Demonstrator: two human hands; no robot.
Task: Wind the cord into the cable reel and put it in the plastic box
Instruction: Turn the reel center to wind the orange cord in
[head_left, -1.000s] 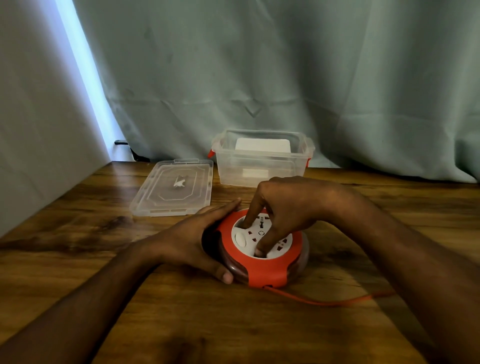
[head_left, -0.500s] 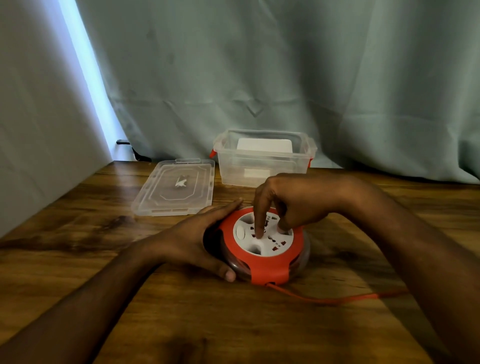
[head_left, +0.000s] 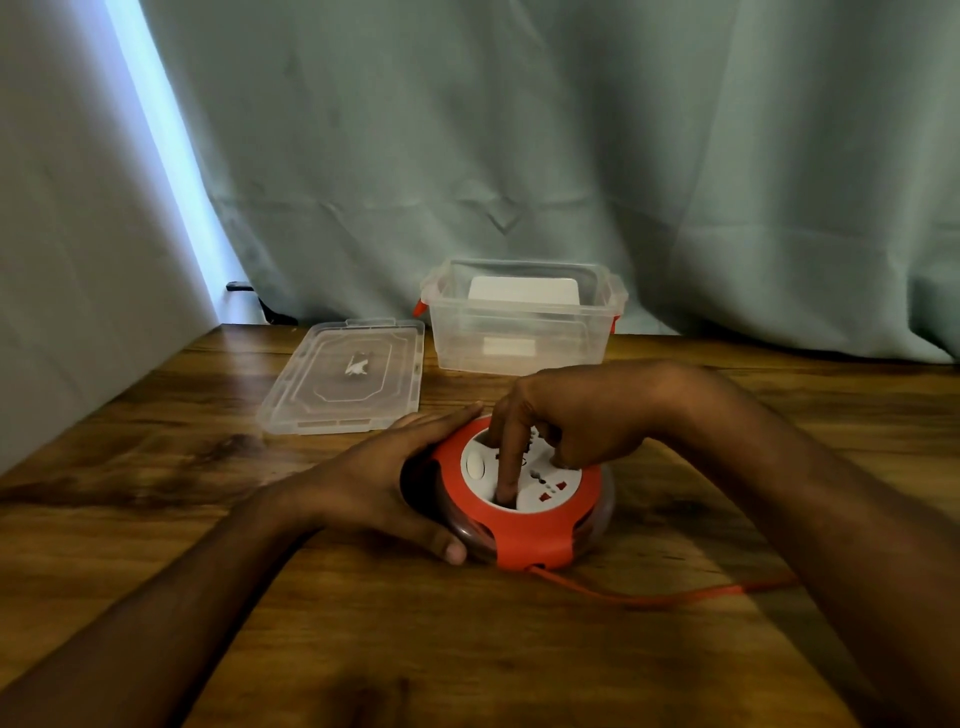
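Cable reel (head_left: 524, 512), round, orange frame over a clear lower drum with a white socket face, is being kept flat on the wooden table (head_left: 156, 519), near the middle of the view.

Left hand (head_left: 384, 483) is being held against the reel's left side: fingers are being laid fairly straight along the far-left rim, the thumb is being pressed at the near-left edge, and the palm is being cupped round the drum. The grip is a bracing one, with thumb and fingers wrapped round the body.

Right hand (head_left: 582, 415) is being held above the socket face, knuckles up. Its index finger (head_left: 506, 457) is being pushed straight down into a recess at the near edge of the white disc; the other fingers are being kept curled, their tips touching the disc further right. Nothing is being pinched by this hand.

Orange cord (head_left: 649, 597) is being let out from the reel's near side and is lying loose across the table toward the right, passing under the right forearm.

Plastic box (head_left: 522, 345), clear, lidless, orange latches at both ends, is being left at the table's far edge, behind the reel and apart from it. Its clear lid (head_left: 345, 379) is lying flat just left of it. A pale curtain (head_left: 519, 156) is hanging behind.
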